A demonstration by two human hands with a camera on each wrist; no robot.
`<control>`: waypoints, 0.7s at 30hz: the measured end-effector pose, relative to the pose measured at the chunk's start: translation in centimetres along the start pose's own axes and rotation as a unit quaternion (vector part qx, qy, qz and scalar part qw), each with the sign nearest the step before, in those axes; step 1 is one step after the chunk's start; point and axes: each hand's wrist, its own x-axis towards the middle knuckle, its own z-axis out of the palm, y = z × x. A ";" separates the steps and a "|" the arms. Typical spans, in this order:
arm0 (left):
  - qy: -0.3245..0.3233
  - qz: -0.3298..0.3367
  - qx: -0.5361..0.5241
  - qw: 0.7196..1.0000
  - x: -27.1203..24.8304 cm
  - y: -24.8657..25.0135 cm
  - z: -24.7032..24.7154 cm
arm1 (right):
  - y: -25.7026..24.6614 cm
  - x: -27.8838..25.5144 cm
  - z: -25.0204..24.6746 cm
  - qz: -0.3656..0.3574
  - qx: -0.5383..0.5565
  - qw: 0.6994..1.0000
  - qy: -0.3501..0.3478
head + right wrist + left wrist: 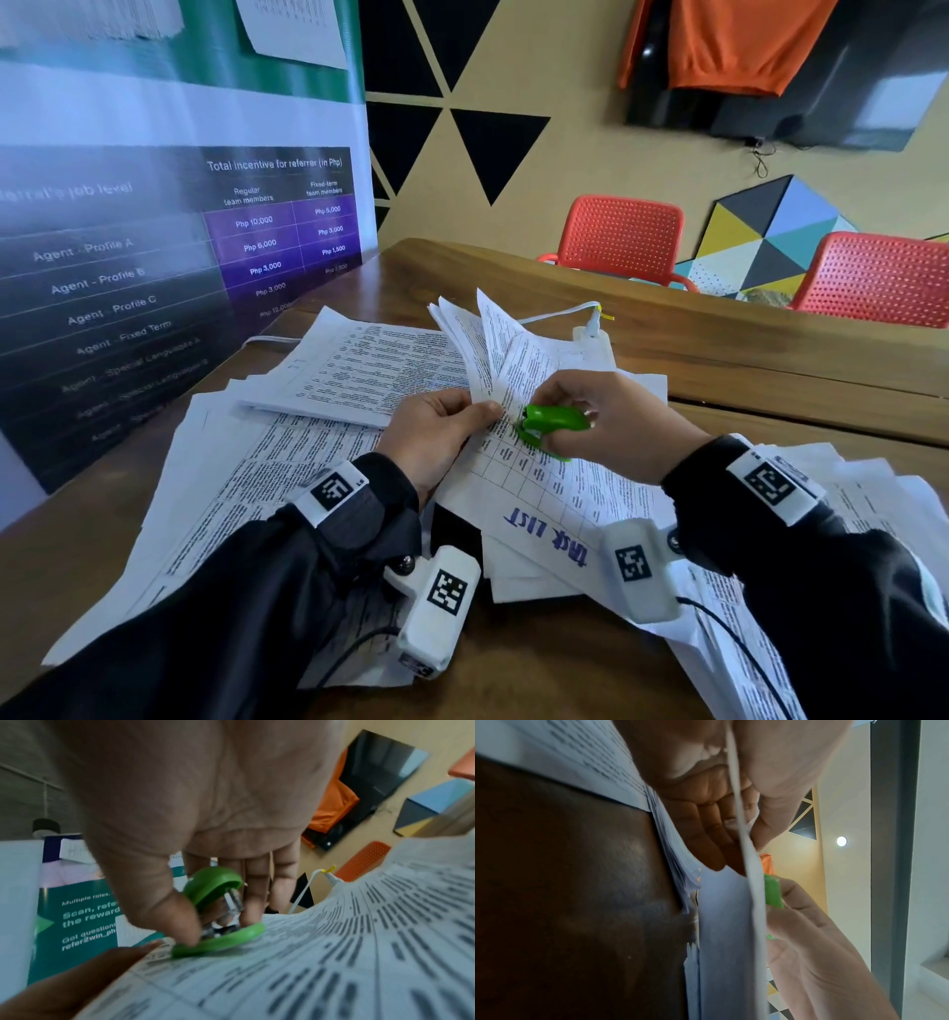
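Over the middle of the wooden table (744, 360), among loose printed sheets, the left hand (436, 437) pinches a bundle of papers (518, 360) near its corner. The thumb is on top and the fingers are curled underneath, and the upper pages fan upward and away. The right hand (611, 421) grips a small green stapler (552, 424), with the thumb pressing on the top arm and the fingers curled round the far side. Its mouth sits at the corner of the bundle, just beside the left thumb. The right wrist view shows the lower green arm lying flat against the printed page, with the metal part visible between the two arms. Whether the stapler is squeezed fully down I cannot tell. The page under it carries a printed grid and, nearer the wrists, blue handwriting reading "task list".

More papers lie all around – a flat stack (359, 370) beyond the left hand, and spread sheets under both sleeves. A white cable (565, 311) runs across the table behind the bundle. A large banner (154, 257) with a price chart stands along the left side, and two red chairs (621, 236) sit at the far edge
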 end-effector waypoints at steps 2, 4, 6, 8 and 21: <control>0.001 -0.004 -0.001 1.000 0.1 0.0 0.0 | 0.1 0.1 -0.2 0.019 -0.063 0.998 0.022; 0.005 -0.007 -0.002 1.000 0.1 0.0 -0.1 | 0.5 0.3 -0.5 0.042 -0.116 0.992 0.010; 0.005 -0.005 0.002 1.000 0.0 0.0 -0.1 | 1.0 0.2 -0.7 0.068 -0.142 0.987 -0.035; 0.004 -0.004 0.011 1.000 -0.1 0.0 -0.1 | 1.3 0.0 -0.5 0.069 -0.152 0.984 -0.061; -0.008 0.010 -0.009 1.000 -0.4 0.2 0.1 | -2.5 -0.3 1.1 -0.083 -0.125 0.985 0.090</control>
